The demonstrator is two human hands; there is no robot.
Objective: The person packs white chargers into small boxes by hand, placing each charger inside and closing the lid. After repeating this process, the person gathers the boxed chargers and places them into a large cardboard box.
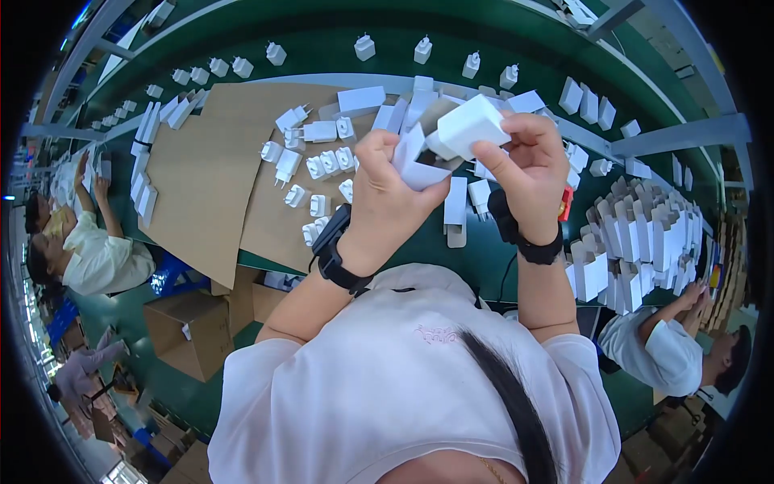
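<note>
My left hand is closed around a small white carton whose end flaps stand open. Between the thumb and fingers of my right hand is a white plug-in charger, tilted, its narrower end at the mouth of the carton. Whether that end is inside the carton I cannot tell. Several loose white chargers lie on brown cardboard beyond my left wrist. Below the held carton, another white carton lies on the green table, beside a charger with its pins toward me.
Stacked open white cartons crowd the right side. A brown cardboard sheet covers the table's left. Spaced chargers stand on the green belt behind a grey rail. Co-workers sit at left and right. A cardboard box stands lower left.
</note>
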